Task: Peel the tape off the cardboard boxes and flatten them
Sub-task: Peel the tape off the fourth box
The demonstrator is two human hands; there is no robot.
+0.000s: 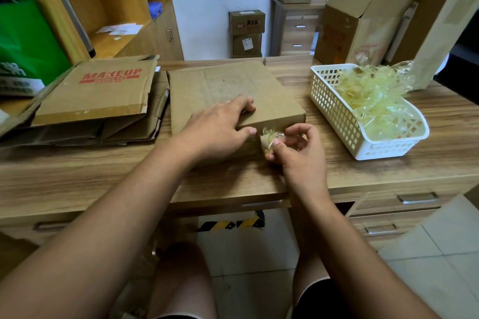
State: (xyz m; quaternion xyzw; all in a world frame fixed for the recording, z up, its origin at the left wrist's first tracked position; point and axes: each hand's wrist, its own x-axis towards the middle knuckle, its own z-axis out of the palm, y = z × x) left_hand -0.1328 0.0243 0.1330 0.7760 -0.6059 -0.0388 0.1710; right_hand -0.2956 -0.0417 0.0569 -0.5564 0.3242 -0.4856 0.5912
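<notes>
A closed brown cardboard box [228, 88] lies flat in the middle of the wooden desk [77, 184]. My left hand [220, 127] rests on its near edge, fingers spread over the top and thumb against the front face. My right hand [298, 153] pinches a crumpled wad of clear yellowish tape [269, 137] at the box's near right corner. The tape still touches the box's front face.
Flattened cardboard marked MAKEUP [98, 93] is stacked at the left. A white plastic basket [337, 116] full of peeled tape stands at the right. Open upright boxes [363, 26] stand at the back right, a green bag [26, 41] at the far left.
</notes>
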